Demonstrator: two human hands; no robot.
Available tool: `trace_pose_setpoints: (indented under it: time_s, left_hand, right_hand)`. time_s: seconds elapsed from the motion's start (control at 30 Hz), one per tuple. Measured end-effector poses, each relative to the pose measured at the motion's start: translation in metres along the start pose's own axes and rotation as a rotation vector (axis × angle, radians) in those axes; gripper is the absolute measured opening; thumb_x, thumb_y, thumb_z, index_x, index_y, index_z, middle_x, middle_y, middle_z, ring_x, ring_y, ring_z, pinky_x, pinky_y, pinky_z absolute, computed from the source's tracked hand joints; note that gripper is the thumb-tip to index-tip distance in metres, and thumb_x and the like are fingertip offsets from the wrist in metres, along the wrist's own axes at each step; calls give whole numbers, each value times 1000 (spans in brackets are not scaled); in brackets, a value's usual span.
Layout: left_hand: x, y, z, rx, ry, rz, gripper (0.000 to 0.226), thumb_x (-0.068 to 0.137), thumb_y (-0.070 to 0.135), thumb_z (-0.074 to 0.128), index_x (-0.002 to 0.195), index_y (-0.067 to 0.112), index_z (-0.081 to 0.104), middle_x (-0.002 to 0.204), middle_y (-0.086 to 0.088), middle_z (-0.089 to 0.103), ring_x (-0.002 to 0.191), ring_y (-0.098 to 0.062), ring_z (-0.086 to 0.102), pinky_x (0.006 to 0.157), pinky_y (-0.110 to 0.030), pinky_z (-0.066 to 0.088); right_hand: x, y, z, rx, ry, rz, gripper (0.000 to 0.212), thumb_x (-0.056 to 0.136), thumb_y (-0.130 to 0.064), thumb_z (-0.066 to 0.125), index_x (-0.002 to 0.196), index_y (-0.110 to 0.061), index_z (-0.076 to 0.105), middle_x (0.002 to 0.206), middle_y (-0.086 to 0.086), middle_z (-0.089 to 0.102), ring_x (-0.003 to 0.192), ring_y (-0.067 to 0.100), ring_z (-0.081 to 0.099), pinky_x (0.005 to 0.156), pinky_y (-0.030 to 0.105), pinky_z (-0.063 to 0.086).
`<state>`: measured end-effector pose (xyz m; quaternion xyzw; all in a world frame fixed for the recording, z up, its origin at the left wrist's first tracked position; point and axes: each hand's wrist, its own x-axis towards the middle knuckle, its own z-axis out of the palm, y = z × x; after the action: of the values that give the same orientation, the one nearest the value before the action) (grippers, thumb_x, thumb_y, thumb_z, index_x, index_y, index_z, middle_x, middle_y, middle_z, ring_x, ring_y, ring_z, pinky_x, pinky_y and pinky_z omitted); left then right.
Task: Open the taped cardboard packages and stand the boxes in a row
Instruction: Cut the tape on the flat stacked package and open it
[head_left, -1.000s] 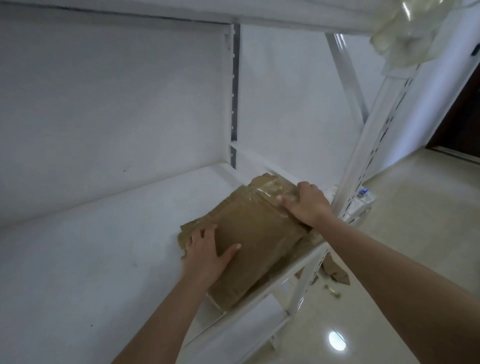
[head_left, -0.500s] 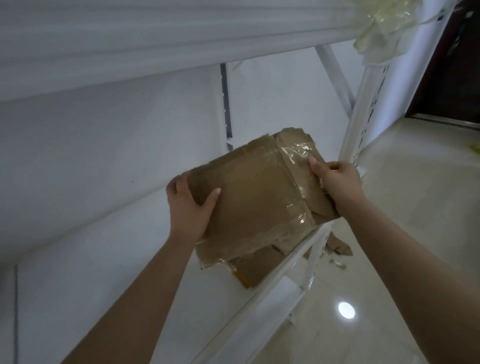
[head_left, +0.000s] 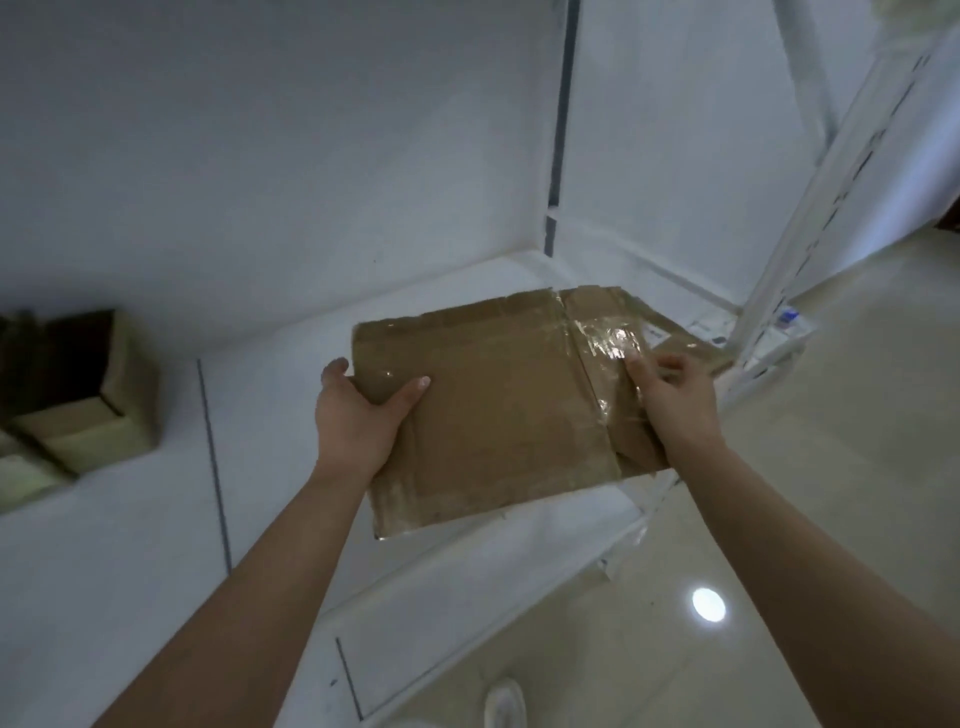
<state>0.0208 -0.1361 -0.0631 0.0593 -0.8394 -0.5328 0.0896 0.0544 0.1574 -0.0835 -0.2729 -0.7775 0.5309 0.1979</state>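
Package (head_left: 498, 415) gripped at opposite edges by both hands: left hand (head_left: 358, 415), right hand (head_left: 675, 400).

I hold one flattened taped package (head_left: 488, 415) between my two hands; one open box (head_left: 104, 395) sits at left

Left hand (head_left: 358, 415), right hand (head_left: 675, 400), both gripping

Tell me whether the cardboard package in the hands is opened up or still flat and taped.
Still flat and taped: the cardboard package is a flat slab, with glossy clear tape across its right end.
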Motion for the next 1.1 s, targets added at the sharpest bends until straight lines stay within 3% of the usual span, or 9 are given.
trace_pose_setpoints:
  time_s: [0.07, 0.2, 0.3, 0.43, 0.6, 0.7, 0.83, 1.0, 1.1]
  left_hand:
    - [-23, -20, -29, 15, 3, -17, 61, 75, 47, 80, 119, 11, 60, 102, 6, 64, 97, -16, 64, 81, -29, 52]
    - [-66, -44, -83, -40, 84, -30, 41, 75, 36, 82, 103, 15, 60, 89, 11, 65, 82, -7, 64, 67, -19, 49]
    - [-89, -51, -120, -97, 139, -23, 38, 77, 28, 82, 104, 16, 58, 90, 15, 65, 76, 8, 62, 64, -12, 49]
    - [-106, -56, -168, -156, 184, 11, 43, 79, 28, 81, 113, 21, 56, 100, 16, 66, 87, 7, 63, 68, -9, 51]
    - [-114, -64, -226, -154, 223, 75, 43, 79, 30, 80, 112, 23, 53, 102, 17, 64, 90, 9, 60, 74, -9, 49]
    - [-114, -78, -273, -164, 244, 99, 46, 80, 31, 79, 116, 23, 51, 101, 21, 60, 88, 13, 57, 71, -5, 47]
    - [-109, -113, -362, -168, 267, 113, 49, 80, 33, 79, 119, 20, 52, 105, 18, 62, 93, 8, 58, 76, -10, 50]
    - [-104, -166, -497, -115, 311, 121, 53, 80, 35, 79, 120, 22, 47, 115, 10, 61, 109, -11, 59, 97, -40, 52]
    - [-104, -193, -565, -122, 321, 131, 62, 76, 41, 80, 125, 25, 46, 125, 9, 60, 117, -13, 57, 100, -45, 50]
  right_hand:
    - [-32, 7, 8, -29, -17, -19, 58, 84, -60, 62, 123, -18, 60, 114, 1, 66, 103, 21, 62, 95, 47, 50]
    - [-96, 4, 24, -55, -113, -29, 66, 81, -71, 53, 127, -24, 55, 123, -1, 63, 113, 22, 59, 99, 50, 47]
    - [-128, -12, 39, 0, -178, -37, 60, 87, -65, 54, 126, -20, 56, 117, -1, 62, 110, 22, 58, 97, 43, 47]
    - [-168, -42, 61, 124, -224, -52, 53, 93, -59, 50, 121, -15, 56, 108, -2, 58, 102, 18, 54, 88, 33, 38]
    - [-217, -75, 97, 147, -216, -103, 73, 85, -72, 47, 132, -16, 47, 123, -4, 55, 115, 20, 54, 104, 45, 41]
    - [-251, -99, 127, 115, -202, -128, 75, 83, -74, 47, 129, -14, 46, 119, -4, 54, 116, 25, 55, 105, 50, 41]
    - [-315, -132, 190, 137, -225, -172, 81, 71, -81, 45, 119, -15, 52, 111, -3, 62, 105, 21, 60, 100, 49, 46]
    - [-414, -171, 281, 264, -346, -214, 40, 93, -52, 57, 112, -19, 50, 100, -11, 57, 94, 8, 58, 86, 28, 45]
    - [-468, -193, 326, 404, -455, -192, 39, 95, -43, 58, 123, -16, 50, 104, -14, 58, 99, 3, 60, 83, 20, 46]
